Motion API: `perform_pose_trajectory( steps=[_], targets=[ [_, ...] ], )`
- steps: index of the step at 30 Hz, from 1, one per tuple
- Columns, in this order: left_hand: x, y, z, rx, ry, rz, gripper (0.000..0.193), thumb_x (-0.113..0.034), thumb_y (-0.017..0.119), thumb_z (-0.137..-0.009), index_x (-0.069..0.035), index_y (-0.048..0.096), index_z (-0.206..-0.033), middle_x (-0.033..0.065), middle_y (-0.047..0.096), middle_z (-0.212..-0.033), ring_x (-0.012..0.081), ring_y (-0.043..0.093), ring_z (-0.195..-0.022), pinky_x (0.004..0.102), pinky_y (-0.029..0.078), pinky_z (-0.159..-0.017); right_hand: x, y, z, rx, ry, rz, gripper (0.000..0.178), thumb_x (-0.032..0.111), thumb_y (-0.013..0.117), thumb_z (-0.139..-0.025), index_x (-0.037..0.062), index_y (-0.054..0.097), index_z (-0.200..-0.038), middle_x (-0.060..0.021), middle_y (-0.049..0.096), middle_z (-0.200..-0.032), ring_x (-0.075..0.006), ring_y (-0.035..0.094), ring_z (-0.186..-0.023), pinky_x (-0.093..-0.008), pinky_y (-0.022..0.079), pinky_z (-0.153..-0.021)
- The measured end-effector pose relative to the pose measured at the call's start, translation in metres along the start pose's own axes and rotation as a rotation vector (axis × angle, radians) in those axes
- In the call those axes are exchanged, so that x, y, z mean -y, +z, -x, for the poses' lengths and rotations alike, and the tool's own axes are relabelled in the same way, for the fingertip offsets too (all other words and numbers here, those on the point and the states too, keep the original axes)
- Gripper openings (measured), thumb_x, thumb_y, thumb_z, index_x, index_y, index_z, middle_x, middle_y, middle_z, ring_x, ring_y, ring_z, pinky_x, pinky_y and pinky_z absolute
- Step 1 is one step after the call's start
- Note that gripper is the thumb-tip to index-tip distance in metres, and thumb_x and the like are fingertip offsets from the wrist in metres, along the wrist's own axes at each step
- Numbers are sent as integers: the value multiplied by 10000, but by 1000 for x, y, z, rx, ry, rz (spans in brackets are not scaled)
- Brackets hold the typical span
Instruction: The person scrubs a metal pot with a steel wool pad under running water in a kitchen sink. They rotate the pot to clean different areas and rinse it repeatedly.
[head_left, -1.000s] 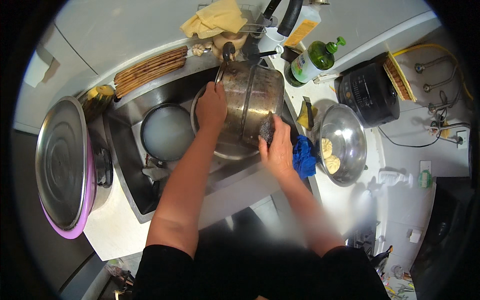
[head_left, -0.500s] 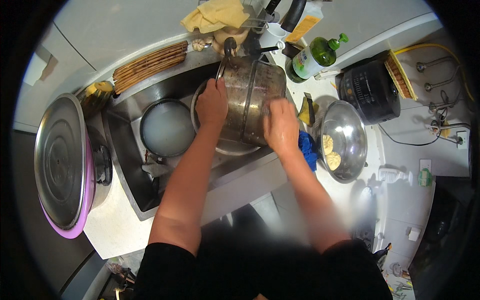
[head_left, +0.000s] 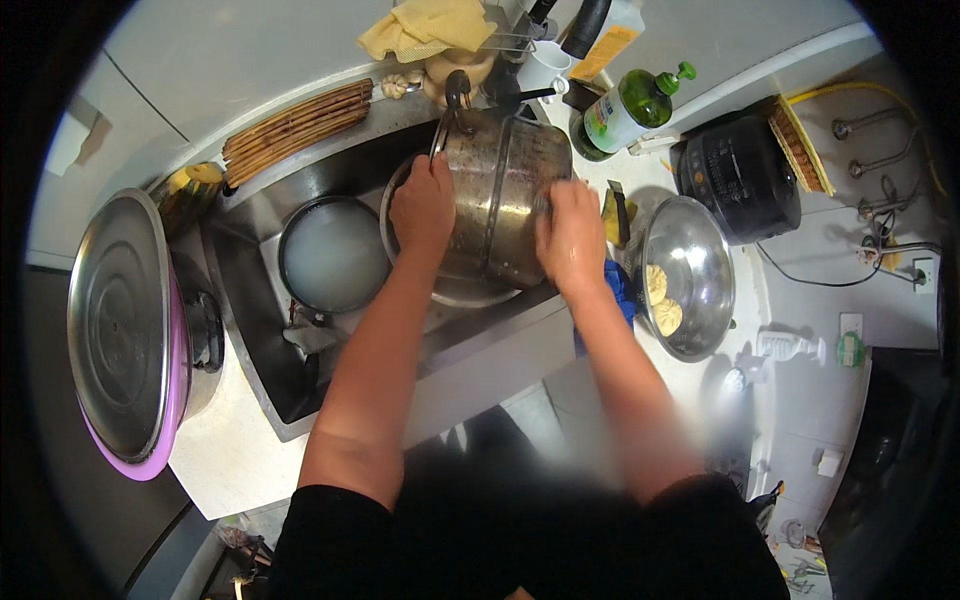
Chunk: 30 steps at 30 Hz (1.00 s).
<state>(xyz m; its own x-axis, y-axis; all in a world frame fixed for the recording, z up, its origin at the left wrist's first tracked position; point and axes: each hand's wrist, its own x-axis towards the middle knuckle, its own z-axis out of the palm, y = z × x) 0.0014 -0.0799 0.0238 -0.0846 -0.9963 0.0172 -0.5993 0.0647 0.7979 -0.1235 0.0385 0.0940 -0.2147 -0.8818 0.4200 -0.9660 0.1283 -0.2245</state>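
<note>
A large stained metal pot (head_left: pixel 505 170) lies tipped on its side over the right half of the sink (head_left: pixel 262 350). My left hand (head_left: pixel 422 205) is closed on the pot's rim, its fingers partly hidden from sight. My right hand (head_left: pixel 573 235) is curled against the pot's base at the right. Its fingers are bent and pressed to the metal; a small greyish patch shows by them, too unclear to name. Beneath the big pot sits another round metal vessel (head_left: pixel 475 293), mostly covered. To the left in the sink stands a round pan (head_left: pixel 335 257) of cloudy water.
A metal bowl (head_left: pixel 700 270) with two pale buns (head_left: pixel 665 317) stands right, beside a blue cloth (head_left: pixel 618 295). Behind are a green pump bottle (head_left: pixel 630 110), a black cooker (head_left: pixel 738 180) and bamboo sticks (head_left: pixel 298 130). A large lidded pot (head_left: pixel 120 320) stands left.
My right hand has shifted slightly right and up along the pot's base. My left hand keeps its hold on the rim, and the pot has barely moved.
</note>
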Motion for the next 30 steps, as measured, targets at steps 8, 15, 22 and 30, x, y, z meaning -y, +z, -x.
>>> perform_pose_trajectory(
  steps=[8,15,22,30],
  targets=[
    [-5,2,2,-6,24,22,379,-394,420,-965,-48,542,-871,223,619,-854,460,562,-809,529,431,-682,3,0,1,34,19,-13,307,-37,650,-655,34,554,-937,-161,533,-953,-362,514,-921,-430,445,-781],
    [-5,-2,1,1,-1,23,381,-378,429,-958,-29,553,-867,227,621,-884,451,567,-841,522,431,-713,-2,3,1,28,181,-127,367,-31,656,-669,21,537,-1013,-189,526,-969,-383,508,-954,-444,439,-807],
    [-7,-2,2,-9,21,27,380,-369,426,-959,-25,571,-885,228,626,-900,448,575,-846,527,436,-719,5,1,14,-10,5,16,278,-15,655,-678,27,545,-931,-170,527,-946,-378,504,-932,-443,442,-787],
    [2,1,0,-16,58,-7,366,-402,388,-971,-74,529,-891,216,642,-789,446,607,-783,554,453,-683,7,-1,13,-4,-42,52,260,-11,664,-660,48,546,-884,-137,539,-940,-359,514,-887,-430,452,-756]
  ],
)
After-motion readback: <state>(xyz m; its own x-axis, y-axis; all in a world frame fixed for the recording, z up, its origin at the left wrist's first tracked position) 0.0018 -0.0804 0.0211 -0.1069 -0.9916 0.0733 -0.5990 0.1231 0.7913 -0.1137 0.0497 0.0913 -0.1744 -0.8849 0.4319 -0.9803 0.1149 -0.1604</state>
